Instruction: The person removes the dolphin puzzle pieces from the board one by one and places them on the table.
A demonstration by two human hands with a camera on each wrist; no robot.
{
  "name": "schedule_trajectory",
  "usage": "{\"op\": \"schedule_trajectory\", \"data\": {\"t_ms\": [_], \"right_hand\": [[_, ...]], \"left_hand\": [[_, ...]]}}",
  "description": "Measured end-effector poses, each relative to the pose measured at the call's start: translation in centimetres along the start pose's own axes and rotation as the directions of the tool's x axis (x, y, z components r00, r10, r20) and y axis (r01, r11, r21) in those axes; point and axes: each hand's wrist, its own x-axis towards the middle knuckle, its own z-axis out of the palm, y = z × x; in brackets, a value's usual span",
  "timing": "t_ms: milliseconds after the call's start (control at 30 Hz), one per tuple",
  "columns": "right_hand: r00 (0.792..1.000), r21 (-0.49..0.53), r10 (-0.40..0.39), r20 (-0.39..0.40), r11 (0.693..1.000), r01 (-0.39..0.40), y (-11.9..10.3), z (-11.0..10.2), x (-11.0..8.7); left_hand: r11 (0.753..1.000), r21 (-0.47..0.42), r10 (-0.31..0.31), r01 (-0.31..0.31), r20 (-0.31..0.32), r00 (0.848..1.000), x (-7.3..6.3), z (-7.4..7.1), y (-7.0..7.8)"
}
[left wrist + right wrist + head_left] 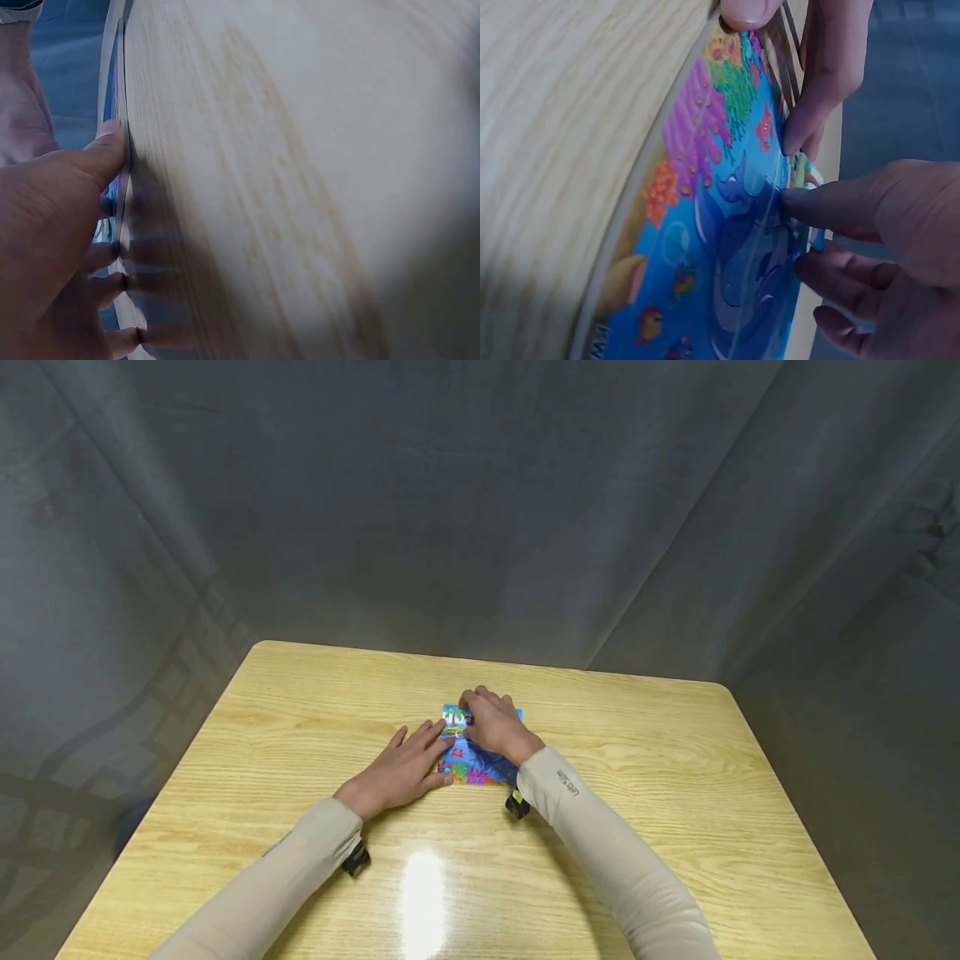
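Note:
A flat puzzle board (480, 768) with a bright sea picture lies on the table under both hands. In the right wrist view, the board (694, 127) shows a blue dolphin, purple and orange coral and small fish, with thin seams across the dolphin. My left hand (401, 770) lies spread, its fingertips over the board's left edge; the left wrist view shows its thumb (109, 146) at the near edge. Over the board's upper part, my right hand (495, 724) bends its fingers down, thumb and fingertips right at the picture. I cannot tell whether they pinch a piece.
The wooden table (637, 827) spreads around the board, with rounded far corners. A dark grey curtain (450, 510) hangs behind it and along both sides. Small black wrist cameras sit under the left cuff (356, 860) and the right cuff (517, 804).

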Motion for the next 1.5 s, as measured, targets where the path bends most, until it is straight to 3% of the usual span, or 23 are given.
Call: {"op": "schedule_trajectory", "data": {"t_ms": [200, 367, 500, 900, 1500], "right_hand": [[0.998, 0.156, -0.002, -0.058, 0.988, 0.011, 0.7, 0.1, 0.1], [0.997, 0.308, -0.019, -0.073, 0.951, 0.041, 0.9, -0.7, 0.2], [0.998, 0.371, -0.027, -0.062, 0.928, 0.049, 1.1, -1.2, 0.1], [0.997, 0.405, -0.021, -0.076, 0.913, 0.050, 3.1, -3.0, -0.9], [0.999, 0.335, 0.012, -0.029, 0.942, -0.002, 8.5, -6.1, -2.7]], "left_hand": [[1.000, 0.018, -0.001, 0.001, 0.012, 1.000, 0.2, 0.0, 0.0], [1.000, 0.022, -0.001, 0.001, 0.015, 1.000, 0.1, -0.2, 0.0], [1.000, 0.024, -0.004, 0.004, 0.023, 1.000, 0.1, -0.3, 0.0], [0.999, 0.032, 0.003, -0.004, 0.021, 1.000, 0.1, -0.2, 0.1], [1.000, 0.011, 0.010, -0.010, 0.013, 1.000, 0.0, -0.3, 0.1]]}}
